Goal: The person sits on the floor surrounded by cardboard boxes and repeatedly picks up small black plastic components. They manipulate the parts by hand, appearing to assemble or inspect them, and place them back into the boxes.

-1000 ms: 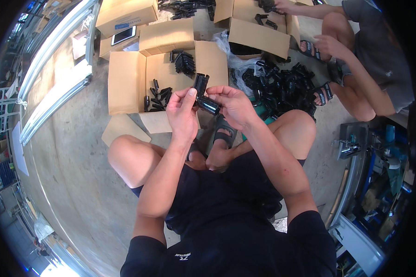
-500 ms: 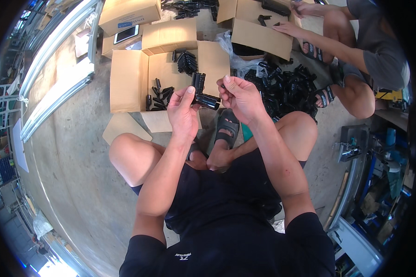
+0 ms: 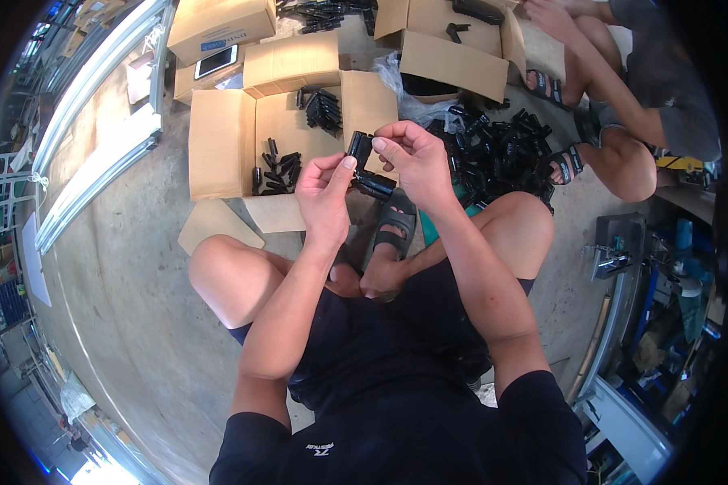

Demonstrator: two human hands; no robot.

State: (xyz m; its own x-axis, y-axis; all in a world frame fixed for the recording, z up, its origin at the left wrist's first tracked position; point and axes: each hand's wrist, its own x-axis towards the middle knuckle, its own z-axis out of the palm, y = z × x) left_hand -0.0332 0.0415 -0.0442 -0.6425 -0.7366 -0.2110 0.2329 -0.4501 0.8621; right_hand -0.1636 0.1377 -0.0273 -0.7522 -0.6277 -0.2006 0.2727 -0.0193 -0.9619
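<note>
Seated cross-legged on the concrete floor [image 3: 129,323]. Since a moment ago both hands have drawn closer together and risen slightly; the right hand [image 3: 416,162], which was lifted clear of the piece half a second back, is down on it again. Reads as a re-grip, fitting work resuming.

Small black plastic connector piece [image 3: 362,158] held at chest height, above the sandalled foot [image 3: 392,226] and in front of the open cardboard box [image 3: 218,145] with loose black parts. Long axis runs roughly upper-left to lower-right; upper end points toward the box, lower end toward the person's right knee.

Left hand [image 3: 323,198]: thumb and forefinger pinching the piece's lower part. Right hand: fingertips curled, pinching the top end.

Heap of black parts [image 3: 493,153] to the right; another person's leg [image 3: 623,153] beyond.
</note>
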